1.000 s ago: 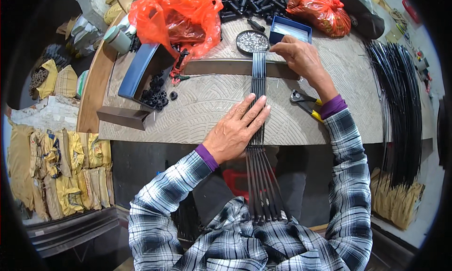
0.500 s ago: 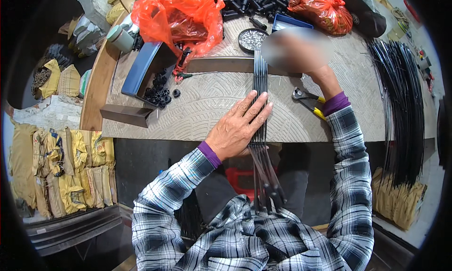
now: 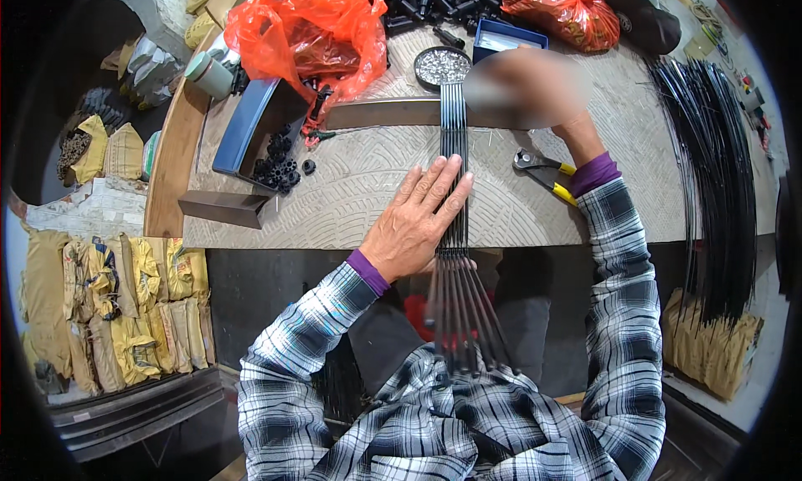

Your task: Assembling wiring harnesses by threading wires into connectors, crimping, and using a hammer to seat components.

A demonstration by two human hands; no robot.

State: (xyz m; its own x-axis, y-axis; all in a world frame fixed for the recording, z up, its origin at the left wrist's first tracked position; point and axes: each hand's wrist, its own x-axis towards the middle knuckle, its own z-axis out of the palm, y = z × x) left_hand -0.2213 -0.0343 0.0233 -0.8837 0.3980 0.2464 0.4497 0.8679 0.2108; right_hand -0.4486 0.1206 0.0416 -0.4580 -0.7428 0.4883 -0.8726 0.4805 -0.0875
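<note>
Fingers point(image 3: 443, 183) of the left hand point(image 3: 408, 226), nearly straight, press on thin black rods point(image 3: 454, 143) crossing the metal bar point(image 3: 384, 113); the right hand point(image 3: 528, 88) is blurred, its grip untellable. Rods look aligned; silvery bits point(image 3: 443, 65) apparently await use.

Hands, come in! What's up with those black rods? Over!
Left grip laid across black rods. Right grip blurred, beside rods' upper ends. Rods fan past table edge. Pliers right, apart from rods.
</note>
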